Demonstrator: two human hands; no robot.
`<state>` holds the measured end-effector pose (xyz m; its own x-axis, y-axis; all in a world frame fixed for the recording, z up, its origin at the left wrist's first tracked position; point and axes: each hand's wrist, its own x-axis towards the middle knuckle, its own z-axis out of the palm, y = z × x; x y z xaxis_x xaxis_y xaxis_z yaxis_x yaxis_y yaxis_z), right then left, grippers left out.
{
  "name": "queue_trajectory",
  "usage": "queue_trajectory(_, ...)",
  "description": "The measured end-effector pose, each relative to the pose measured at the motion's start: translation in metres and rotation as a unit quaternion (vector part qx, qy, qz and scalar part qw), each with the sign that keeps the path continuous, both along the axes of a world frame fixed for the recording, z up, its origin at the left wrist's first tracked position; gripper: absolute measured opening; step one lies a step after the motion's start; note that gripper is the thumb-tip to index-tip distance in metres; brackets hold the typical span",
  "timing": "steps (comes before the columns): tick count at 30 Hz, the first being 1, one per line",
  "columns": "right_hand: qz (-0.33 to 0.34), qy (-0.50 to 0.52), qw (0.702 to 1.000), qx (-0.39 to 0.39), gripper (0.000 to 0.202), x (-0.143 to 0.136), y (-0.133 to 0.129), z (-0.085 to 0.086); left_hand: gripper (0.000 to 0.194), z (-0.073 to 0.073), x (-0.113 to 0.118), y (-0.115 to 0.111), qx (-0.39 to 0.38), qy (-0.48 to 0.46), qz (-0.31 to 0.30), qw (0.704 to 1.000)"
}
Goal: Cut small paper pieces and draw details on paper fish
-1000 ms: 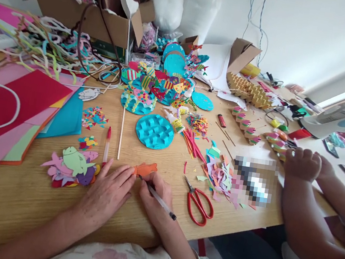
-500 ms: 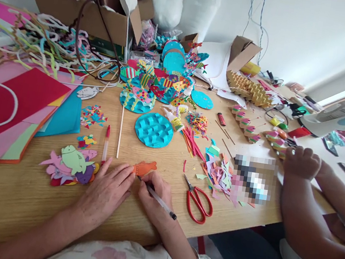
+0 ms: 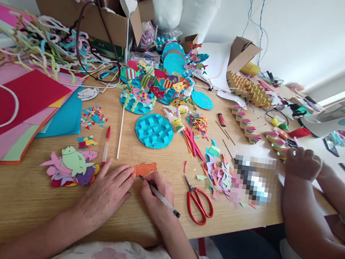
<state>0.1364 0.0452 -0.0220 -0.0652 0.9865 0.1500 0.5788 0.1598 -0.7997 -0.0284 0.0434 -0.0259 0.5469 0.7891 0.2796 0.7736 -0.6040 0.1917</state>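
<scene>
An orange paper fish (image 3: 146,169) lies on the wooden table, its left part under the fingertips of my left hand (image 3: 107,191). That hand rests flat with the fingers stretched out. My right hand (image 3: 158,196) is closed around a black-capped clear pen (image 3: 164,200), whose tip meets the lower edge of the fish. Left of my left hand is a pile of cut paper fish (image 3: 73,164) in green, pink and purple. A red-capped pen (image 3: 106,143) stands just beyond my left fingers. Red-handled scissors (image 3: 198,202) lie open to the right of my right hand.
A blue textured paper disc (image 3: 154,130), a wooden stick (image 3: 120,132) and paper scraps (image 3: 220,171) lie ahead. Coloured sheets (image 3: 24,103) are stacked at left, beneath a cardboard box (image 3: 73,15) farther back. Another person's hand (image 3: 302,163) works at the right.
My right hand and the pen have shifted slightly to the right along the fish's lower edge. My left hand stays on the fish.
</scene>
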Motion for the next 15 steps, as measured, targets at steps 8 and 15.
queue_trajectory(8,-0.001,-0.017,1.000,0.002,0.008,-0.0005,0.0008,-0.0001,0.034,-0.0010,0.0000,-0.0002,-0.001,0.000,0.001,1.000)
queue_trajectory(15,-0.010,-0.018,1.000,0.002,0.009,-0.0005,0.0005,0.0015,0.032,-0.0009,0.0000,-0.0003,0.002,0.002,0.002,1.000)
